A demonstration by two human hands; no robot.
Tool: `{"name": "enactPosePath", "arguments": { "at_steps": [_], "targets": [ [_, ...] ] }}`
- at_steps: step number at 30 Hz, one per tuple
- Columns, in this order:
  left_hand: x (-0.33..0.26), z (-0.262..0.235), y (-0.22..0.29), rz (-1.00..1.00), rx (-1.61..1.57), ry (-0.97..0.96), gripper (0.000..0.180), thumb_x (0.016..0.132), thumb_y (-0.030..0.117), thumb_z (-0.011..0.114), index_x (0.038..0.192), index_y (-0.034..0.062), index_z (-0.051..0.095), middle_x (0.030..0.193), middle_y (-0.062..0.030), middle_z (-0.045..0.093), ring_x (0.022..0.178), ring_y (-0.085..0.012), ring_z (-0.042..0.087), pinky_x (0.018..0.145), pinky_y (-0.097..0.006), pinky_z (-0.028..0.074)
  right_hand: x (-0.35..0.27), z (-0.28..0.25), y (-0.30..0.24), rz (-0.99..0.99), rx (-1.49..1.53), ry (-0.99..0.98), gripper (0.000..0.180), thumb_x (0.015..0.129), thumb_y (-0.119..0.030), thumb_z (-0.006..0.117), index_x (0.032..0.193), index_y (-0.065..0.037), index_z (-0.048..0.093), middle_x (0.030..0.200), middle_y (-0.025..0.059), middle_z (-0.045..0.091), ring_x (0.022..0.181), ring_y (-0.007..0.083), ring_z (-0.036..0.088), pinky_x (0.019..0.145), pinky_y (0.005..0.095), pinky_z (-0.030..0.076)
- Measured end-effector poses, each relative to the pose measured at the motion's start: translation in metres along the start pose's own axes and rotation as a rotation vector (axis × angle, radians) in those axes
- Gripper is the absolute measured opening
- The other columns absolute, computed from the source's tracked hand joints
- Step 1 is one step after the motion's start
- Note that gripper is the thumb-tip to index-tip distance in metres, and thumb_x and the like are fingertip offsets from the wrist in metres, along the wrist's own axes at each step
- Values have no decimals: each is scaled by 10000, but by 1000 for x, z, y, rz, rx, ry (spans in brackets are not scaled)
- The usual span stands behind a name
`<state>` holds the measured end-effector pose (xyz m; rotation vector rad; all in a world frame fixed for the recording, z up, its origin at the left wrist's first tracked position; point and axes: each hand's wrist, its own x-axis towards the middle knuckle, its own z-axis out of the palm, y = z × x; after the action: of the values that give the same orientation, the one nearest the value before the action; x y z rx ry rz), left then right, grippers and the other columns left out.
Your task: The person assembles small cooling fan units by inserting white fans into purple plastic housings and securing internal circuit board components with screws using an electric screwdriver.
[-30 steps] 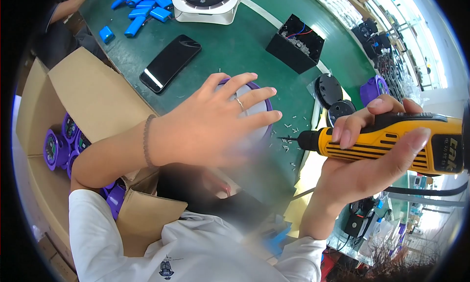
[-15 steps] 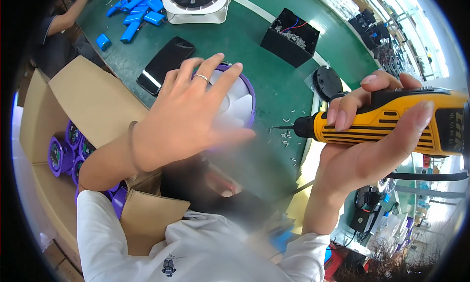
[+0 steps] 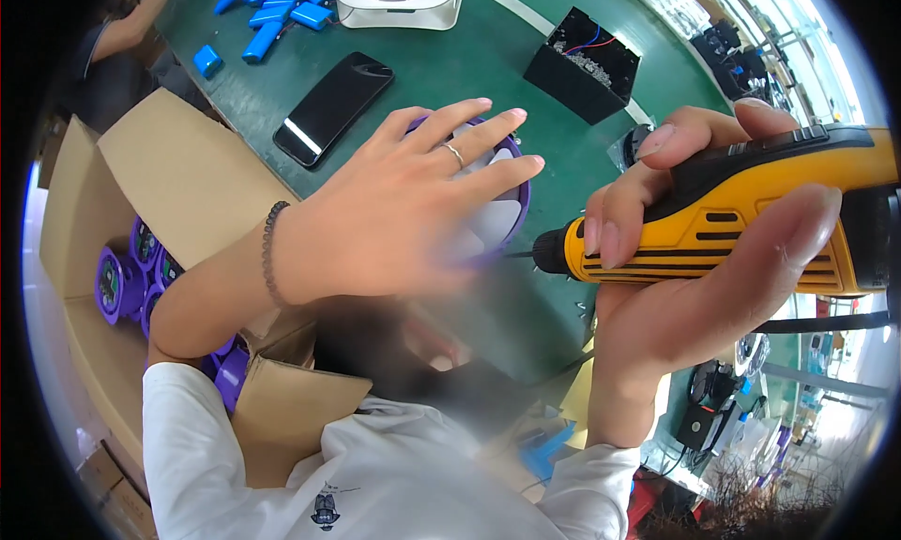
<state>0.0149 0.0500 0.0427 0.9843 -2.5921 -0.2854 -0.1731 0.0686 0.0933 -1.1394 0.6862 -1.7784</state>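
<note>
A purple-rimmed round fan part [image 3: 497,223] with white blades is on the green bench. My left hand [image 3: 375,202] grips it from above, its fingers spread over the far rim; the thumb side is smeared and partly hidden. In my right hand [image 3: 657,301] is a yellow and black electric screwdriver [image 3: 690,230], held level with the fingers over its top and the thumb along the near side. Its thin bit [image 3: 518,255] points left, close to the fan part's right rim; I cannot tell whether they touch.
A cardboard box [image 3: 188,155] with several purple housings [image 3: 119,282] is at left. Beyond my hands are a phone [image 3: 335,108], blue battery packs [image 3: 272,15], a white-framed device [image 3: 399,10] and a black box of screws [image 3: 584,66]. Someone's arm [image 3: 131,33] shows far left.
My right hand has brought the screwdriver left, its bit now close to the fan part's rim. My left hand and the fan part sit slightly farther right in view, as the view has shifted.
</note>
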Motion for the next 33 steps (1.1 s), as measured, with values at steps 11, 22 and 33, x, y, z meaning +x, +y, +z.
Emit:
{"name": "enactPosePath", "arguments": {
  "at_steps": [11, 22, 33],
  "targets": [
    [-1, 4, 0, 1, -1, 28, 855, 669, 313, 816, 1434, 175, 460, 1553, -163, 370, 1427, -369, 342, 1097, -489, 316, -1, 25, -12, -69, -654, -21, 666, 1003, -626, 425, 1250, -8, 404, 922, 117, 587, 458, 134, 507, 474, 283, 440],
    [-2, 7, -1, 9, 16, 52, 870, 656, 333, 824, 1433, 167, 469, 1549, -147, 380, 1415, -361, 361, 1080, -489, 338, 8, 1, 6, -130, -458, -113, 592, 1005, -547, 498, 1232, -5, 428, 849, 123, 546, 434, 139, 485, 440, 281, 433],
    [0, 6, -1, 12, 35, 34, 913, 651, 336, 831, 1462, 181, 441, 1567, -142, 357, 1417, -366, 358, 1089, -488, 337, 1, 18, 15, -338, -320, 128, 519, 971, -439, 630, 1160, 20, 478, 797, 121, 573, 430, 130, 503, 435, 261, 436]
  ]
}}
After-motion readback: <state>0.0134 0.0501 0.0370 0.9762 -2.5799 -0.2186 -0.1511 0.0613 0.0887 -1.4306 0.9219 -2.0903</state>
